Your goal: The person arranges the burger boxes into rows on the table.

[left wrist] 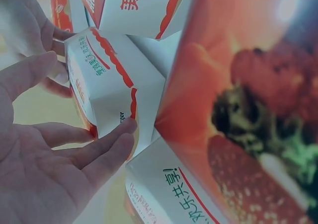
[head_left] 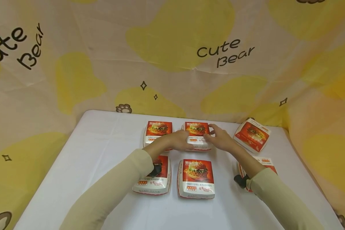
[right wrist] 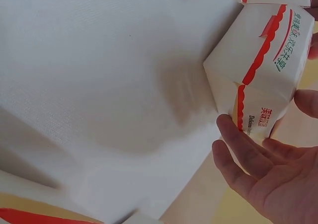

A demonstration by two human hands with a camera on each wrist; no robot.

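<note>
Both hands are on the back middle burger box, a red-and-white carton with a burger picture on its lid. From the left side, my left hand holds it, its fingers along the carton's side in the left wrist view. At the right side my right hand grips it, thumb towards the near corner and a finger at the far one. The right wrist view shows the fingertips against the carton's wall. The lid looks closed. Whether the carton touches the table all round cannot be told.
Matching cartons stand at back left, front left and front middle. On the right, one carton sits turned at an angle; another is partly behind the right forearm. A patterned cloth hangs behind the white table.
</note>
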